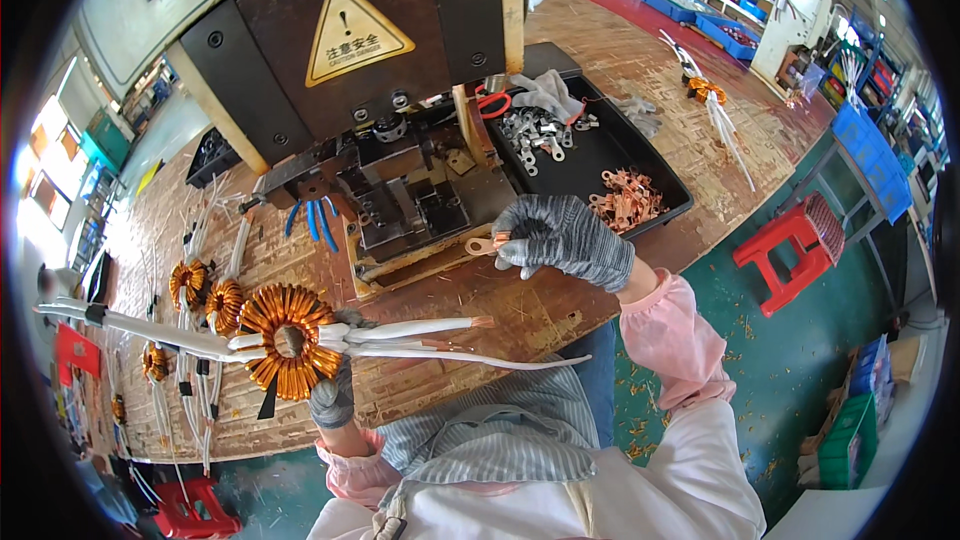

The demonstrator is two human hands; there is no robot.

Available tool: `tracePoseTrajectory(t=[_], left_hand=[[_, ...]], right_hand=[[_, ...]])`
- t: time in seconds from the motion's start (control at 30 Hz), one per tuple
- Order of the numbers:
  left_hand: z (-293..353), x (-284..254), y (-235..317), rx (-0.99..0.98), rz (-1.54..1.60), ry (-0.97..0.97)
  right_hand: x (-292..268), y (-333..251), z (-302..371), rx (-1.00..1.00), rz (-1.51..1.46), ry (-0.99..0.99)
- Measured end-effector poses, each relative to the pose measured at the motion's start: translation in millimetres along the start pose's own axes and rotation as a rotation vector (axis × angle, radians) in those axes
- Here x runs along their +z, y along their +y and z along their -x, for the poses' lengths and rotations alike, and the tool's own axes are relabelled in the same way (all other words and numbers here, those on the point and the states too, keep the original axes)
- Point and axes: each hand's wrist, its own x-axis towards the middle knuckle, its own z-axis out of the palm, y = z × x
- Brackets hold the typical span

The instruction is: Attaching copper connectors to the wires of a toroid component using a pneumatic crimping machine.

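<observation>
And here's the right hand in its grey knitted glove, thumb and fingertips pinched together on a flat copper ring lug, the eyelet poking out leftward, just in front of the dark steel press tooling. Over to the left hand, gloved the same way: it's clamped on a thick ring coil wound in shiny copper wire, gripping from below and behind (much of that grip is hidden by the coil itself). White-sleeved leads run out to the right of that hand, bare copper showing at the tip of one, and more stretch off to its left.

Just beyond the right hand, a heap of small copper lugs sits in a shallow black tray; farther off in the same tray, a scatter of silver-coloured lugs. Past the left hand, on its far left side, two smaller copper-wound coils lie close together on the worn wooden tabletop.
</observation>
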Motion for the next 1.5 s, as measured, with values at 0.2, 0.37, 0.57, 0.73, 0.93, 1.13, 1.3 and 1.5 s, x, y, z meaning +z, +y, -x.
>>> tracePoseTrajectory(t=[0.2, 0.37, 0.57, 0.73, 0.93, 1.13, 1.3, 1.5], left_hand=[[2.5, 13.6, 19.4, -0.082, -0.038, -0.143], [14.2, -30.3, -0.3, -0.020, 0.019, -0.059], [16.3, -11.7, 3.4, -0.080, -0.008, 0.028], [8.0, -15.1, 7.2, -0.055, 0.078, 0.025], [19.4, -30.8, 13.6, -0.065, 0.101, 0.103], [7.3, -15.3, 10.0, -0.122, 0.047, -0.026], [4.1, -4.1, 14.2, -0.119, 0.077, 0.006], [1.8, -7.0, 11.1, -0.123, 0.173, 0.028]], right_hand=[[0.0, 20.7, 2.6, 0.050, -0.015, -0.001], [2.0, 41.9, 5.9, 0.005, 0.719, -0.040], [15.6, 72.4, 0.7, 0.000, 1.430, -0.130], [24.3, 85.3, -5.4, 0.103, 1.358, -0.149], [11.4, 111.2, -0.4, -0.104, 1.408, -0.119], [30.1, 99.2, 5.2, 0.063, 1.408, -0.129], [49.5, 64.3, 9.9, -0.238, 0.805, 0.034], [61.4, 52.0, 10.5, -0.464, 0.971, 0.010]])
